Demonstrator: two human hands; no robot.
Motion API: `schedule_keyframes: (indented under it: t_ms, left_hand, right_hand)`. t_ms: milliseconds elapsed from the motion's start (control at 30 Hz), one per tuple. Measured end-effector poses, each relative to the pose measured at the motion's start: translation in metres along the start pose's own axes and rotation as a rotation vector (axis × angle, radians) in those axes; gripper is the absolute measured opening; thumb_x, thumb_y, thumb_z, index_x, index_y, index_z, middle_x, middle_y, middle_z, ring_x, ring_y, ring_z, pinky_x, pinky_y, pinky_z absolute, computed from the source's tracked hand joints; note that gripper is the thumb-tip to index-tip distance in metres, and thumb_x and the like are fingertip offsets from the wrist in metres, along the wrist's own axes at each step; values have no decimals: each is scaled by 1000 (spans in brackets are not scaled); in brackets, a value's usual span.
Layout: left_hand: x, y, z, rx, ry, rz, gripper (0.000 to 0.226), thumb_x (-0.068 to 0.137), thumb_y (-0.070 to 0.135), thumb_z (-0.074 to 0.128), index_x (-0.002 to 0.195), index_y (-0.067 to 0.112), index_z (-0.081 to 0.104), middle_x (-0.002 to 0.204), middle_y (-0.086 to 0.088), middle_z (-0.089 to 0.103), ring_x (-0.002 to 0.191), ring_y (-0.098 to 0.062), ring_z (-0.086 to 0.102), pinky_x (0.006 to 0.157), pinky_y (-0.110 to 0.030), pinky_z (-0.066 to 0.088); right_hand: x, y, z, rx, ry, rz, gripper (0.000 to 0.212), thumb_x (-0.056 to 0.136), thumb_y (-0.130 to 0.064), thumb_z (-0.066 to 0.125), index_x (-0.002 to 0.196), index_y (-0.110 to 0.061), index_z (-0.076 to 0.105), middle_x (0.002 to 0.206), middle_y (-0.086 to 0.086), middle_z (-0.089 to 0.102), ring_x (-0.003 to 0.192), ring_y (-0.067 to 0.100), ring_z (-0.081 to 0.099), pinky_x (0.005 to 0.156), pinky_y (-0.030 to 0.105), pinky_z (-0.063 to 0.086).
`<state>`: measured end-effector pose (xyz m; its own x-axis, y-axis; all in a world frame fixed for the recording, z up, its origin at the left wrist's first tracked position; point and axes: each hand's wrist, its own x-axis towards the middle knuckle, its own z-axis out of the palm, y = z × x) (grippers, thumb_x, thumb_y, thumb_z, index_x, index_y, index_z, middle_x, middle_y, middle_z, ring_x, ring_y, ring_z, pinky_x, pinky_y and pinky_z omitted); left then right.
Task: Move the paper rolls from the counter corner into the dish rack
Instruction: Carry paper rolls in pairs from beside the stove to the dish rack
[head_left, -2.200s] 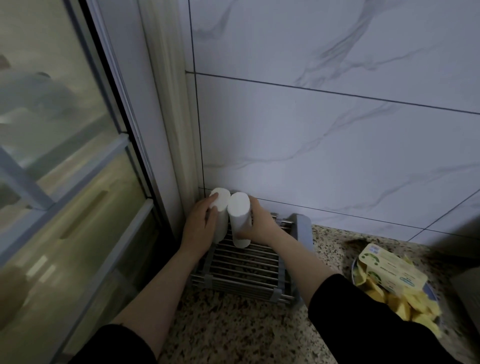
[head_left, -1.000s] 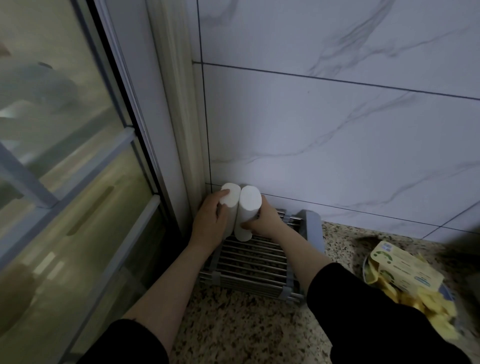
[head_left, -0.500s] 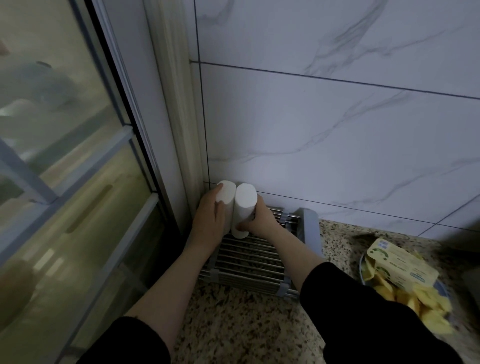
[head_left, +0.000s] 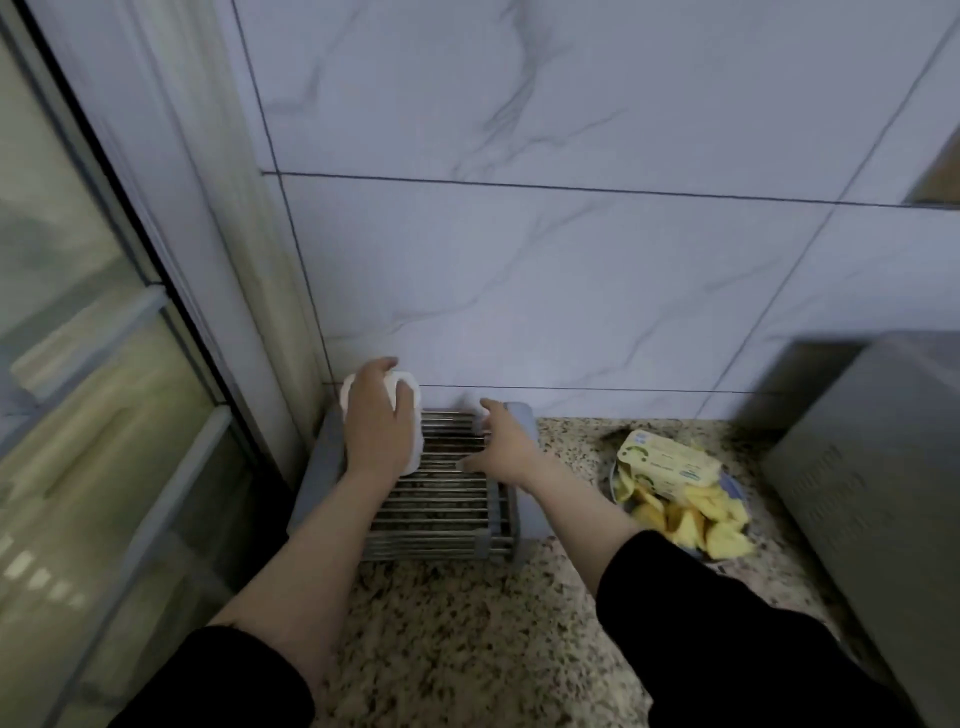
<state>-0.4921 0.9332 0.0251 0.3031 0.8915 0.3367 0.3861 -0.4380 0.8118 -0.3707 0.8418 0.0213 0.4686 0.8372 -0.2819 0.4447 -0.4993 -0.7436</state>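
Two white paper rolls (head_left: 410, 410) stand upright side by side at the back left of the grey dish rack (head_left: 447, 519), against the wall corner. My left hand (head_left: 371, 421) lies over their tops and fronts, covering most of them. My right hand (head_left: 501, 447) hovers over the rack's metal bars to the right of the rolls, fingers spread and holding nothing.
The rack sits on a speckled granite counter (head_left: 457, 649). To its right is a plate of yellow food pieces with a pale packet (head_left: 670, 462) on top. A grey appliance (head_left: 872, 467) fills the right side. A glass window frame (head_left: 104, 364) borders the left.
My right hand has let go of its roll and moved right over the rack. My left hand now covers both rolls. The head camera has tilted so that more counter and the grey appliance show.
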Motion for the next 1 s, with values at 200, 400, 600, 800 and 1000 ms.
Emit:
schedule_keyframes:
  t_ms: [200,400,600,800,1000]
  left_hand:
    - [-57,65,51,-72,-189,120,30,96,15,43,124,8,49,129,-9,55,120,-23,49,100,-33,39]
    - [-155,126,94,-127,-338,183,25,97,20,43,116,8,53,112,-8,61,101,-21,58,83,-34,47]
    - [-257,178,128,-172,-432,272,22,96,21,44,113,11,55,106,-5,63,97,-22,61,83,-41,52]
    - [-356,224,150,-219,-590,352,17,95,21,47,106,13,58,99,-1,63,94,-19,60,81,-36,50]
    - [-440,266,170,-225,-736,420,14,92,20,49,99,19,60,92,0,67,87,-20,62,79,-39,53]
  right_hand:
    - [-73,46,-55,8,145,62,92,76,-17,77,148,-11,19,147,13,38,132,30,43,105,43,43]
    - [-174,113,-98,47,243,158,82,78,-17,75,145,-11,28,140,12,47,121,29,52,89,38,49]
    - [-279,174,-125,56,358,197,76,77,-19,75,140,-9,34,133,14,51,115,30,56,94,41,49]
    - [-377,229,-144,93,479,244,68,73,-17,78,133,-8,46,124,13,59,110,27,60,95,39,51]
    - [-473,283,-167,161,562,341,55,75,-15,77,124,-7,56,112,11,65,97,22,62,87,34,53]
